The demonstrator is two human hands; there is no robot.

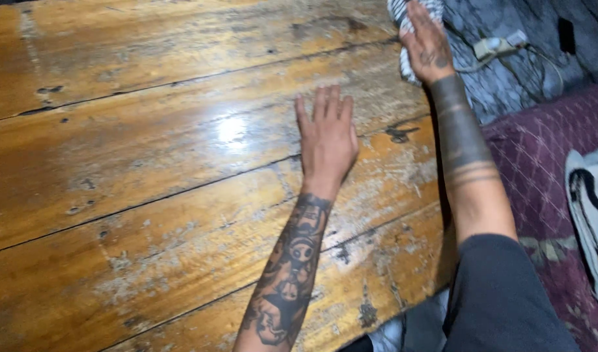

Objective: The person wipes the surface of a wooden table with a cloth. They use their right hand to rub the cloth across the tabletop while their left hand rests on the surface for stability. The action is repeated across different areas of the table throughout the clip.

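Observation:
My left hand lies flat, palm down, on the worn wooden tabletop, fingers together and stretched out, holding nothing. My right hand reaches to the table's far right edge and presses on a striped grey-and-white cloth that lies partly under the palm and fingers. Both forearms are tattooed; the right one has a dark sleeve near the elbow.
The table's planks have dark gaps and scuffed patches. Beyond its right edge lie a dark red quilted mat, a white power strip with cables on grey fabric, and a white item with black markings.

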